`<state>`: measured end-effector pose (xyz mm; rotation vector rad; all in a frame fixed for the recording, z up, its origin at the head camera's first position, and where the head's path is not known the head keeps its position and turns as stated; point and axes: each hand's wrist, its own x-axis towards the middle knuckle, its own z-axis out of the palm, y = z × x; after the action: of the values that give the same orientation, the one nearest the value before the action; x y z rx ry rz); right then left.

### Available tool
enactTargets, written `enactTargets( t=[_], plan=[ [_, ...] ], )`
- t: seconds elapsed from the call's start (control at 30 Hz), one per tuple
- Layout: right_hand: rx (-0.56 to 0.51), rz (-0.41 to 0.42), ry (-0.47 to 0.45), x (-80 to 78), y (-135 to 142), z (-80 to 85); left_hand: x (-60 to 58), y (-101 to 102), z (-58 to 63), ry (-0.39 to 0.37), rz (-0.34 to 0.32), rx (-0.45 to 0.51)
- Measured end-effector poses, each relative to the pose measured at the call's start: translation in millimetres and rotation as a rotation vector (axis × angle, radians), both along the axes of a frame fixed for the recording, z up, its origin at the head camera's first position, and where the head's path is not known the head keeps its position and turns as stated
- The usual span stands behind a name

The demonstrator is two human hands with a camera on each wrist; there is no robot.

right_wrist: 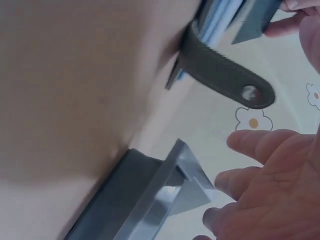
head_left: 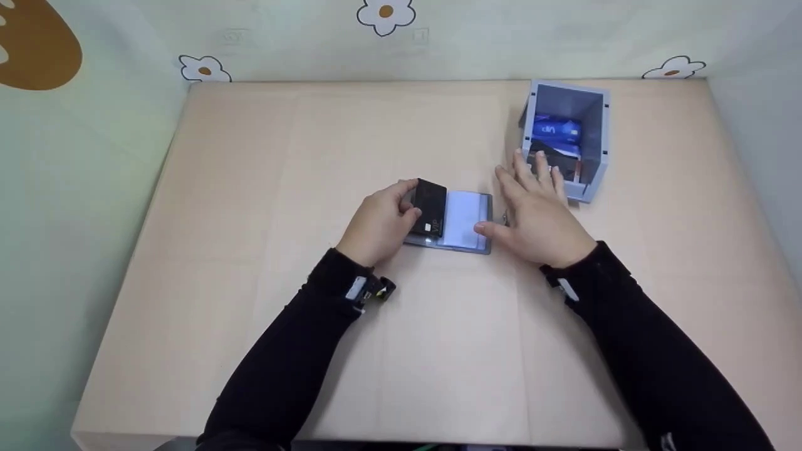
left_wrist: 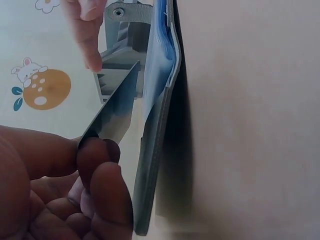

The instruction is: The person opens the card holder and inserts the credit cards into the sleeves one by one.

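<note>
My left hand [head_left: 379,220] pinches a black card [head_left: 430,208] marked "VIP" between thumb and fingers; the left wrist view shows the card [left_wrist: 114,110] tilted over the open card holder. That grey card holder [head_left: 465,219] lies spread on the table, its clear bluish sleeves facing up. A strap with a snap [right_wrist: 230,75] sticks out from its right side. My right hand [head_left: 540,216] has its fingers spread, thumb over the holder's right edge and fingertips by the near side of a grey box. Whether the thumb touches the sleeves, I cannot tell.
The grey open-topped box [head_left: 597,134] stands at the back right of the table [head_left: 301,188]. Inside it lie blue items [head_left: 556,129] and a dark card-like piece [head_left: 557,161]. Walls with flower prints border the table's back and sides.
</note>
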<state>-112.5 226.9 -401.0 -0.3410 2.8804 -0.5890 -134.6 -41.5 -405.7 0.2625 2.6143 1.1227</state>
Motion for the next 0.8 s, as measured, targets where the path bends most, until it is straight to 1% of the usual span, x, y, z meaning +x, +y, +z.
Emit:
enactTargets(
  t=[0.13,0.37,0.53,0.8],
  plan=[
    [-0.03,-0.022,-0.025,0.7,1.4,3.6,0.0,0.9,-0.2,0.002,-0.012,-0.015],
    [-0.055,-0.044,-0.035,3.9,-1.2,9.0,0.2,2.7,-0.5,-0.022,-0.015,-0.041],
    [-0.041,-0.045,-0.053,5.3,-5.4,11.5,0.5,4.7,-2.3,-0.034,-0.014,-0.047],
    [-0.026,-0.034,-0.065,4.8,-7.2,8.4,2.4,7.8,-3.5,-0.015,-0.032,-0.079]
  ],
)
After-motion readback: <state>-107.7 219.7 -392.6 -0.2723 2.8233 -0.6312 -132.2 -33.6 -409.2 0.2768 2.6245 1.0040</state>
